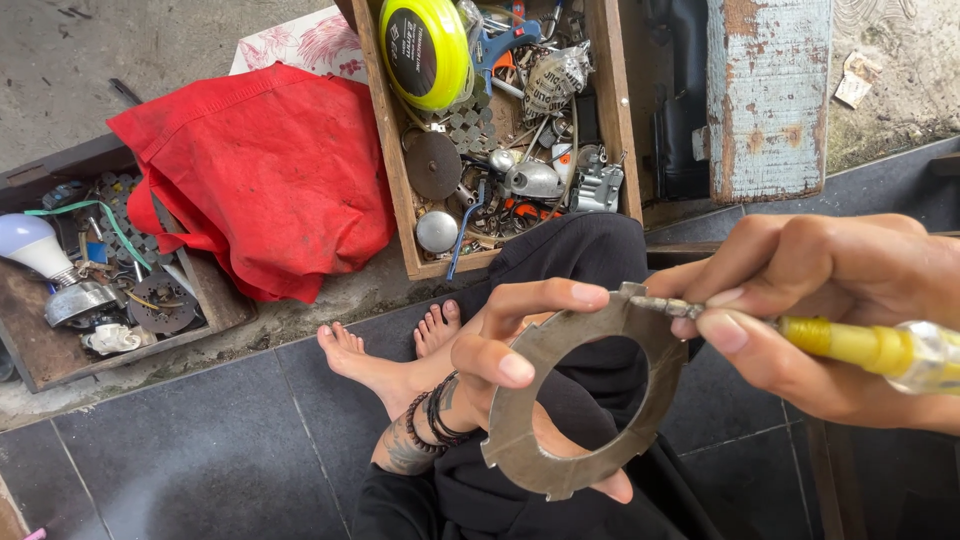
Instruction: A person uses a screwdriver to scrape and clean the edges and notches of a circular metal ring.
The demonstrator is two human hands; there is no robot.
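One head-mounted camera looks steeply down from close range. It faces the tiled floor (200, 450) directly ahead. No second view exists.

Far in the middle I see a long wooden box (392, 150) full of small metal parts. At its far end lies a yellow-green spool (425, 50) with a black face, and nearer to me in the same box there is a dark round disc (433, 165) and a small round silver cap (437, 231). Just left of the box a red cloth bag (260, 175) lies crumpled on the concrete. At the far left stands a second, darker tray (30, 340), which holds a white light bulb (30, 245) and some gears. At the far right I see a post with peeling pale blue paint (768, 95). The near floor has dark grey tiles (180, 450).
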